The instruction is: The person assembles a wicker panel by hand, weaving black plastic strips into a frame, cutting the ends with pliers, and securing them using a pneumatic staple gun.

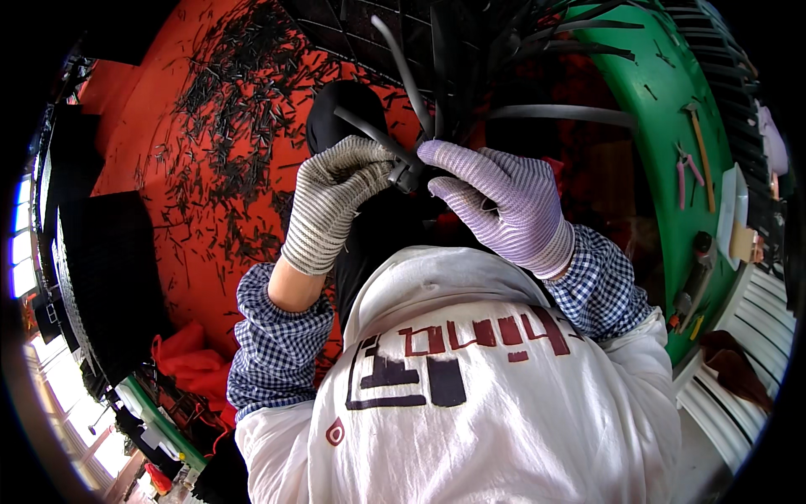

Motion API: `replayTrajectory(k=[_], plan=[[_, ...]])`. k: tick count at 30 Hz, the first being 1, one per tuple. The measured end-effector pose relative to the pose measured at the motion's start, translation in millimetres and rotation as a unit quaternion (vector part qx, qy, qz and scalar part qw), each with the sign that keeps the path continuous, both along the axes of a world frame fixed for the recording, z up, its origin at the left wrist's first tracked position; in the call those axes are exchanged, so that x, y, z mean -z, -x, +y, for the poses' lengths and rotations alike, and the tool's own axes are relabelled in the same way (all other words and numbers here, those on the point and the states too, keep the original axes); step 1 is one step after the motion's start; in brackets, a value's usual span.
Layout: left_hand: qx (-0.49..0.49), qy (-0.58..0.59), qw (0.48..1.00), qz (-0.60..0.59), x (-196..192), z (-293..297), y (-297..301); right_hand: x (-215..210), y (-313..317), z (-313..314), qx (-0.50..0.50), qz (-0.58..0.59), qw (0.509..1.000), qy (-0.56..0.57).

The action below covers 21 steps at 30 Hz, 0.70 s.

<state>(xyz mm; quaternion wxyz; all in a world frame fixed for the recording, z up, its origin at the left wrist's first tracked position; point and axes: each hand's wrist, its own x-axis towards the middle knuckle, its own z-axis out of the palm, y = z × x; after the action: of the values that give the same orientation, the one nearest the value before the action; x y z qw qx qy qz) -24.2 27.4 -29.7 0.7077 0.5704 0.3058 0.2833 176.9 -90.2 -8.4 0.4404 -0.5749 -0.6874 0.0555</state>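
A white-and-grey striped knit glove covers my left hand. Its thumb and fingers are closed on a flat dark plastic strip, which bends into a small folded loop at the fingertips. My right hand, in a pale purple striped glove, is on the other side of that loop. Its index fingertip touches a tall grey strip, while the thumb stays apart below. Beyond both hands is a black woven piece with many loose strip ends. How the strips join behind my fingers is hidden.
Black clippings litter the red floor covering. On a green surface at right lie a hammer and pink-handled pliers. A white slatted chair stands lower right. Red cloth lies lower left, near a black panel.
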Motion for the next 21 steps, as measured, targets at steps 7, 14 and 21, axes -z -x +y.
replayTrajectory(k=[7, 14, 21], plan=[[0.001, 0.154, 0.985, -0.073, 6.0, 9.7, 5.1, 5.6, 3.7, 0.0, -0.025, 0.088, 0.996, -0.023], [-0.029, 0.2, 0.978, -0.055, 1.5, 6.5, -1.1, -1.2, 6.9, 3.4, -0.005, 0.019, 1.0, 0.005], [-0.035, 0.325, 0.931, -0.162, 24.8, -1.5, 4.2, -11.0, 9.2, 3.6, -0.023, 0.002, 0.997, 0.07]])
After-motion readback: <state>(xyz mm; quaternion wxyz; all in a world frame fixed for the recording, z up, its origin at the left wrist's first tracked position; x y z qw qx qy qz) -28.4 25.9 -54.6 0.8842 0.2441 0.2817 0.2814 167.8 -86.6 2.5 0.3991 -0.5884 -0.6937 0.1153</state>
